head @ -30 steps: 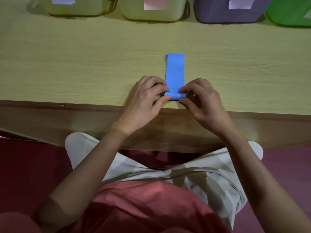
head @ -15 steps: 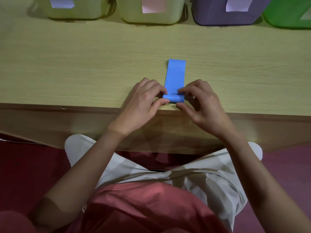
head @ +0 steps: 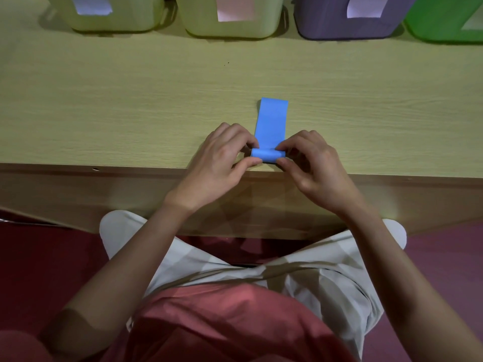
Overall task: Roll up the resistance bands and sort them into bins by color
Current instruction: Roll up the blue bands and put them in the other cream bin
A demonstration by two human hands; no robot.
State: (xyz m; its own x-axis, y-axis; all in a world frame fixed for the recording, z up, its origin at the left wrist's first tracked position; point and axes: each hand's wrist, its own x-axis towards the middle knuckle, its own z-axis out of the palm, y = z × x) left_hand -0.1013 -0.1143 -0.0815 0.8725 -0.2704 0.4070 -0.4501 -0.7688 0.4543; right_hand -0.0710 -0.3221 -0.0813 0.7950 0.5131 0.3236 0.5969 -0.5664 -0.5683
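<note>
Blue resistance band half rolled at the near edge of the bench, pinched at both ends of the roll.

The blue band (head: 271, 121) lies flat on the wooden bench (head: 130, 105), running from near to far, with its near end curled into a small roll (head: 264, 155) close to the bench's front edge. The left hand (head: 222, 158) pinches the roll's left end between curled fingers (head: 249, 142) and thumb; the right hand (head: 313, 163) pinches the right end the same way. Along the far edge stand four bins: two pale yellow-green ones (head: 112, 22) (head: 230, 27) at left and centre, a purple bin (head: 339, 24) to the right, and a green bin (head: 444, 24) at far right, each with a paper label on its front.
</note>
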